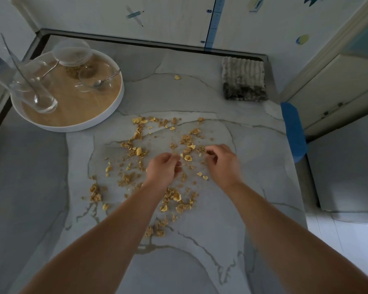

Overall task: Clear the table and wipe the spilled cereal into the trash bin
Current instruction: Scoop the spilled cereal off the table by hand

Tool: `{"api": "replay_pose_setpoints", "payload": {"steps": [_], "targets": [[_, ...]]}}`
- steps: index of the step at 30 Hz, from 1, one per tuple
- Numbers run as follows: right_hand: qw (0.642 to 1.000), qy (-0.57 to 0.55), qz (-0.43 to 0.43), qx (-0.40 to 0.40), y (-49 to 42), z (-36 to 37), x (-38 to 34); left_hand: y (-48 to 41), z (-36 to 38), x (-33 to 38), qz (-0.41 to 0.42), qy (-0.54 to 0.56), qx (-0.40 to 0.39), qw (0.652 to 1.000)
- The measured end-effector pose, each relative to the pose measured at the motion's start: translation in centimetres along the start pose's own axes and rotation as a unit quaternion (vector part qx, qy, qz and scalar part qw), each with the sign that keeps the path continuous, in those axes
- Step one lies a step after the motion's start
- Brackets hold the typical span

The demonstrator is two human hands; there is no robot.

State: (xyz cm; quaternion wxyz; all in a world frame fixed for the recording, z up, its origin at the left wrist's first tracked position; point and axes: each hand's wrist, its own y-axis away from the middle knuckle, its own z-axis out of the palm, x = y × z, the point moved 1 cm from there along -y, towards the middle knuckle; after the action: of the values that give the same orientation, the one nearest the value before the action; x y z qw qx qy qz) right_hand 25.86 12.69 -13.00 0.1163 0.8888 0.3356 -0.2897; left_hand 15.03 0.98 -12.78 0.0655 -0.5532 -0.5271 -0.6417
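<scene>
Spilled cereal (136,150), tan clusters and yellow flakes, lies scattered over the middle of the marble table (200,262). Both my hands are down among it. My left hand (164,167) has its fingers curled, with thumb and fingertips pinched together just above the crumbs. My right hand (222,161) is to the right of it, fingers curled, pinching cereal bits at its fingertips. A folded grey ribbed cloth (243,79) lies at the back right of the table, apart from both hands. No trash bin is clearly in view.
A round white tray (106,115) with a wooden floor stands at the back left, holding glass bowls (94,76), spoons, a cereal jar (72,54) and a tall glass carafe (30,85). A blue object (293,132) juts at the table's right edge. One flake (177,77) lies apart.
</scene>
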Motion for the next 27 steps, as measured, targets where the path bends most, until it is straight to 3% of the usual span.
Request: {"api": "replay_pose_setpoints", "payload": {"steps": [3, 5, 9, 12, 15, 20, 24, 27], "targets": [[0.996, -0.051, -0.069, 0.007, 0.4, 0.1, -1.6, -0.8, 2.0, 1.0, -0.131, 0.229, -0.086, 0.961], [0.995, -0.066, -0.078, 0.003, 0.3, 0.0, -1.9, -1.2, 2.8, 1.4, -0.167, 0.284, -0.123, 0.936], [0.999, -0.036, 0.005, 0.022, -1.3, -0.4, 0.8, -1.6, 3.3, 1.8, -0.173, 0.275, -0.103, 0.94], [0.993, 0.065, 0.086, -0.05, -2.9, -0.1, 2.6, -2.0, 2.8, 1.6, -0.169, 0.263, -0.08, 0.947], [0.982, 0.123, 0.1, -0.102, -3.8, 0.5, 2.5, -2.3, 2.0, 1.5, -0.164, 0.258, -0.065, 0.95], [0.987, 0.108, 0.093, -0.07, -3.9, 0.3, 1.6, -2.2, 1.6, 1.6, -0.158, 0.264, -0.057, 0.95], [1.0, 0.019, 0.01, -0.021, -2.9, 0.0, -1.3, -2.3, 1.9, 1.7, -0.175, 0.3, -0.053, 0.936], [0.997, -0.03, -0.059, -0.05, -1.5, 0.5, -3.6, -2.3, 2.3, 1.9, -0.19, 0.332, -0.048, 0.923]]}}
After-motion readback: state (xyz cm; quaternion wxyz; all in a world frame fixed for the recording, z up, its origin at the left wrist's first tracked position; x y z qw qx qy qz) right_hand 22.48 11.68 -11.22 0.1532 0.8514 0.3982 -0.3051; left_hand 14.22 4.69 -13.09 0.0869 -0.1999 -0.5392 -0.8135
